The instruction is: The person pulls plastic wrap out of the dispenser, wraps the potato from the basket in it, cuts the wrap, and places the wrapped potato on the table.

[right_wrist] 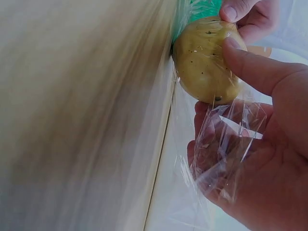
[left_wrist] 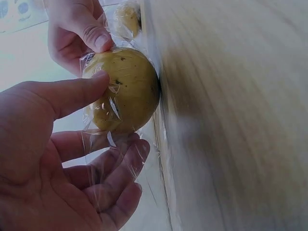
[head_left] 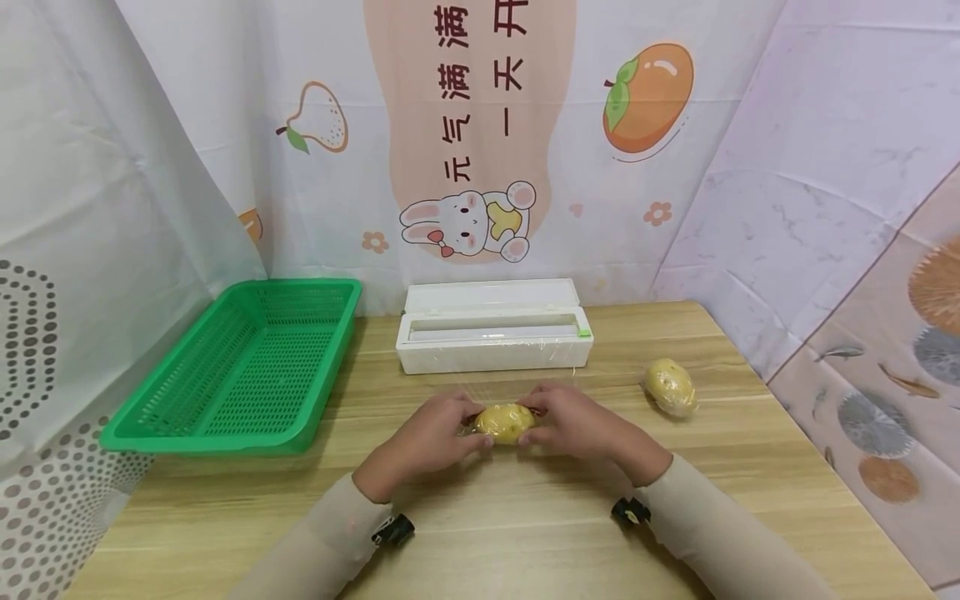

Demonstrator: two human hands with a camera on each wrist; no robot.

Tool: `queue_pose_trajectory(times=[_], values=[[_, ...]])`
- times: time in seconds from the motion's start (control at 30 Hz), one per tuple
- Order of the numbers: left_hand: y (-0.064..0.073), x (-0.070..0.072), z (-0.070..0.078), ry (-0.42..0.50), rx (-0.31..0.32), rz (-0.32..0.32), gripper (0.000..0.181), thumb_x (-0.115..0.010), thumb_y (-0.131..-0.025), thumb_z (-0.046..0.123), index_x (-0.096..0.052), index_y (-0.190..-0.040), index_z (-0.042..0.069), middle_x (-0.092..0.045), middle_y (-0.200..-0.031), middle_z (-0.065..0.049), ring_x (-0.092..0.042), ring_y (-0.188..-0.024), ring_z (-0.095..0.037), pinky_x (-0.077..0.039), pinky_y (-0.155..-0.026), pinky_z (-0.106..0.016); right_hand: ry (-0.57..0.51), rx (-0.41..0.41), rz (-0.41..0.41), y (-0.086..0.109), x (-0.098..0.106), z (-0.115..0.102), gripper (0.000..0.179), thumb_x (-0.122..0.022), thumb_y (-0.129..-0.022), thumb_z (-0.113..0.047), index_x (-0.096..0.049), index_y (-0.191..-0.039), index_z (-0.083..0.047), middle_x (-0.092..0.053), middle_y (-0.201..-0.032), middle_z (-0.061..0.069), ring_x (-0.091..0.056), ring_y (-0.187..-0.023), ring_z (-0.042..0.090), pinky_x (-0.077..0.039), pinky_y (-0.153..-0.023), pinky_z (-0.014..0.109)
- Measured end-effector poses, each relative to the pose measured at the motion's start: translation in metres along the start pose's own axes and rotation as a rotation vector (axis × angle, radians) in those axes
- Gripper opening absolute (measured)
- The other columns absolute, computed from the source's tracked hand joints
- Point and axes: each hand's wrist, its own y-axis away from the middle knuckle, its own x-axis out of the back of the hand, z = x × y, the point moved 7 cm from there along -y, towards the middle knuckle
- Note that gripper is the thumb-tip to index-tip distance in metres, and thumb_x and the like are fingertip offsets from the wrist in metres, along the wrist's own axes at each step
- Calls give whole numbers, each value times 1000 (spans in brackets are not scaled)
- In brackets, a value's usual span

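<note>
A yellow potato (head_left: 504,423) lies on the table in the middle of the head view, covered by clear cling film (right_wrist: 226,159). My left hand (head_left: 438,433) grips its left end, thumb on the near side. At the other end my right hand (head_left: 573,423) holds the potato in the same way. Both wrist views show each thumb pressing the film onto the potato (left_wrist: 127,89), with the fingers behind loose folds of film. Just beyond the hands stands a white cling film box (head_left: 495,354), lid up; the film stretches from it toward the potato.
A second potato (head_left: 670,387), wrapped in film, lies to the right on the wooden table (head_left: 517,533). An green plastic basket (head_left: 311,417) stands at the left. Printed cloth (head_left: 315,208) hangs along the back and sides.
</note>
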Motion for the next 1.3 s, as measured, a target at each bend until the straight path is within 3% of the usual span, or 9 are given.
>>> queue_pose_trajectory(times=[0.27,0.37,0.63,0.8,1.0,1.3], values=[[0,5,-7,137,95,1,32,-78,-94,35,-69,-116,14,-68,-101,7,-63,-92,-10,-54,-80,-32,-95,-25,8,-4,2,8,46,-84,-88,-33,-69,-127,-13,-71,-113,-6,-66,-102,10,-57,-89,33],[-1,6,-9,162,99,12,27,-76,-95,36,-67,-112,17,-69,-99,8,-63,-91,-9,-54,-80,-32,-130,-51,16,-5,2,12,42,-84,-88,-35,-69,-122,-15,-71,-109,-9,-66,-99,10,-57,-88,34],[-5,5,-14,165,63,42,17,-70,-100,35,-69,-108,20,-68,-93,12,-61,-82,-6,-52,-72,-27,-154,-33,7,-9,3,12,35,-76,-95,-37,-71,-121,-15,-72,-105,-10,-65,-93,6,-56,-83,30],[-8,4,-19,164,66,46,15,-67,-102,35,-71,-107,22,-66,-86,12,-57,-75,-7,-50,-67,-27,-157,-23,-13,-14,0,14,24,-70,-99,-40,-73,-114,-21,-71,-102,-11,-64,-92,7,-55,-82,28],[-12,2,-24,153,77,40,17,-63,-104,39,-72,-105,25,-67,-89,13,-57,-77,-8,-50,-72,-28,-159,-52,-32,-17,-1,19,24,-66,-101,-43,-74,-113,-24,-70,-100,-12,-62,-91,8,-53,-84,32],[-18,0,-28,149,114,21,26,-57,-106,41,-74,-109,22,-69,-91,11,-59,-82,-9,-51,-77,-31,-133,-42,-38,-20,1,21,24,-59,-105,-43,-74,-105,-24,-67,-89,-10,-57,-80,11,-51,-73,31]])
